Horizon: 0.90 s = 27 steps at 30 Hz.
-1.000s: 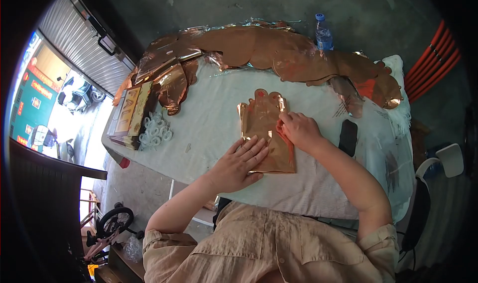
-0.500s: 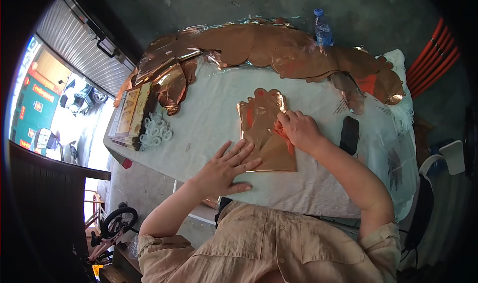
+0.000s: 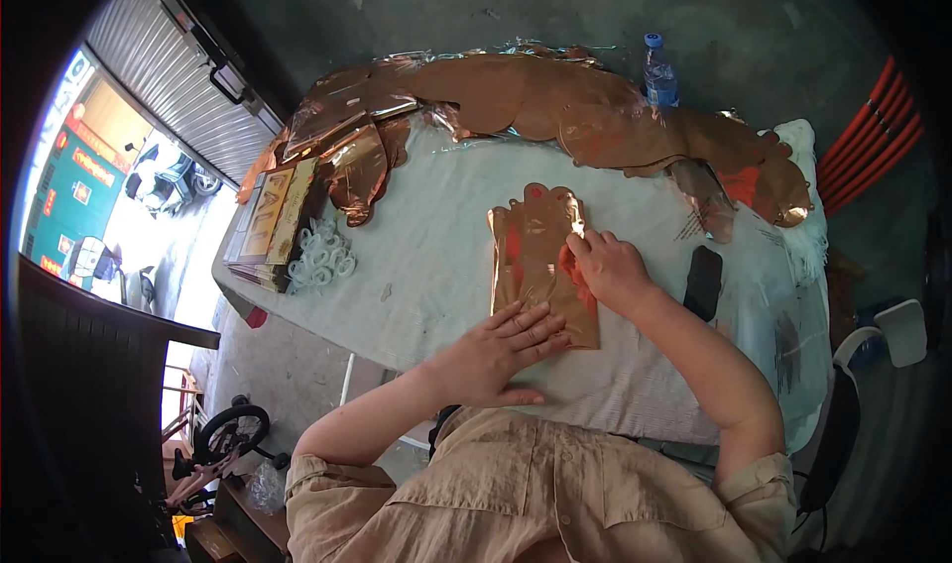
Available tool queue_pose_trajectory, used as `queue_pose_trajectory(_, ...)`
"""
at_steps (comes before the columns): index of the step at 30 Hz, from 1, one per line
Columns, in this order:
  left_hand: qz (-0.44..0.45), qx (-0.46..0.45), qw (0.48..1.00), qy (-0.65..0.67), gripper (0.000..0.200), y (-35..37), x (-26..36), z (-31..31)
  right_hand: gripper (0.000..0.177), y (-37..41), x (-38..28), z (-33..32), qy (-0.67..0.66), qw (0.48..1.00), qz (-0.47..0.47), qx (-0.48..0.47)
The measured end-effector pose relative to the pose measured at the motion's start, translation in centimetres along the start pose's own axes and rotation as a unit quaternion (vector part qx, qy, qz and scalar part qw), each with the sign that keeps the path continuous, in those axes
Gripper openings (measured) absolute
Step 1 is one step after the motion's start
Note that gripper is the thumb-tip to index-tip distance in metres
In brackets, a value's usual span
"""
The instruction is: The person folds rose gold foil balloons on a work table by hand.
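Note:
A folded copper-coloured foil balloon (image 3: 535, 241) lies flat on the white cloth in front of me, its scalloped end pointing away and a small red mark near the top. My left hand (image 3: 504, 353) rests palm down across its lower part, fingers stretched out and hiding the near left corner. At the balloon's right edge, my right hand (image 3: 610, 274) has its fingers closed on the foil, thumb and forefinger together near the upper side. The shiny foil gives back a reddish reflection beside these fingers.
More copper foil balloons (image 3: 516, 89) lie overlapped along the table's far edge. Printed packets (image 3: 266, 228) and white plastic rings (image 3: 321, 256) sit at left. A water bottle (image 3: 659, 77) stands at the back; a dark oblong object (image 3: 703, 281) lies to the right. Red tubes (image 3: 875, 137) lean beyond.
My left hand has slid right, further over the balloon's lower part. The right hand stays at the right edge. The whole view has shifted slightly.

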<state>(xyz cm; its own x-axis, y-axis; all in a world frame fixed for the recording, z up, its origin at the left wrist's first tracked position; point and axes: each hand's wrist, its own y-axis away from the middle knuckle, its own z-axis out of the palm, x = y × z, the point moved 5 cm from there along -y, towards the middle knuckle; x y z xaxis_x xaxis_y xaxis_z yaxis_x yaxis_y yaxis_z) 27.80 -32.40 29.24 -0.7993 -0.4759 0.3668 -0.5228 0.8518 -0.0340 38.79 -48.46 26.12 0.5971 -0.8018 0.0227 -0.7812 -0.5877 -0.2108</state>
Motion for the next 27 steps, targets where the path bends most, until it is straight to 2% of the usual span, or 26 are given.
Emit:
queue_pose_trajectory(2, -0.004, -0.015, 1.0, 0.012, 0.077, 0.0, -0.2, 0.3, 0.033, 0.1, 0.0, 0.1, 0.001, 1.0, -0.005, 0.01)
queue_pose_trajectory(4, 0.017, 0.055, 0.996, 0.072, 0.065, 0.2, -0.4, -0.6, 0.032, 0.1, -0.1, -0.1, -0.002, 1.0, -0.008, 0.014)
queue_pose_trajectory(5, 0.016, 0.058, 0.996, 0.07, 0.065, 0.1, -1.1, -0.5, 0.032, 0.1, -0.1, -0.2, -0.006, 1.0, -0.008, 0.017)
queue_pose_trajectory(7, -0.085, 0.185, 0.955, 0.214, 0.043, 0.1, -4.2, -1.4, 0.031, 0.0, 0.0, -0.1, 0.0, 1.0, -0.006, 0.014)
queue_pose_trajectory(8, -0.085, 0.187, 0.955, 0.212, 0.043, -0.2, -4.9, -2.0, 0.03, -0.1, 0.0, 0.2, 0.005, 1.0, -0.002, 0.009)
queue_pose_trajectory(10, -0.353, 0.246, 0.886, 0.174, 0.027, 0.3, -8.6, -3.3, 0.028, 0.0, 0.1, 0.4, 0.004, 1.0, -0.011, 0.026)
queue_pose_trajectory(11, -0.354, 0.25, 0.885, 0.172, 0.027, -0.1, -9.6, -3.4, 0.027, 0.0, 0.1, 0.4, 0.001, 0.999, -0.019, 0.042)
queue_pose_trajectory(13, -0.416, 0.259, 0.854, 0.172, 0.034, -0.6, -12.0, -3.2, 0.027, 0.0, 0.1, 0.6, -0.002, 0.998, -0.022, 0.054)
queue_pose_trajectory(15, -0.431, 0.24, 0.847, 0.197, 0.036, -1.6, -12.6, -3.7, 0.028, 0.1, 0.0, 0.2, -0.005, 0.998, -0.021, 0.063)
queue_pose_trajectory(17, -0.442, 0.218, 0.841, 0.222, 0.038, -2.4, -12.9, -3.8, 0.029, 0.1, 0.0, 0.1, -0.013, 0.999, -0.005, 0.03)
queue_pose_trajectory(23, -0.434, 0.244, 0.859, 0.118, 0.033, -3.5, -13.1, -4.5, 0.031, 0.0, 0.2, 0.5, -0.015, 1.0, 0.0, 0.02)
queue_pose_trajectory(25, -0.452, 0.238, 0.829, 0.227, 0.03, -3.3, -13.8, -3.6, 0.031, 0.0, 0.1, 0.4, -0.016, 1.0, 0.0, 0.023)
queue_pose_trajectory(27, -0.458, 0.22, 0.821, 0.261, 0.028, -3.3, -14.6, -3.0, 0.031, 0.0, 0.1, 0.5, -0.018, 1.0, -0.003, 0.026)
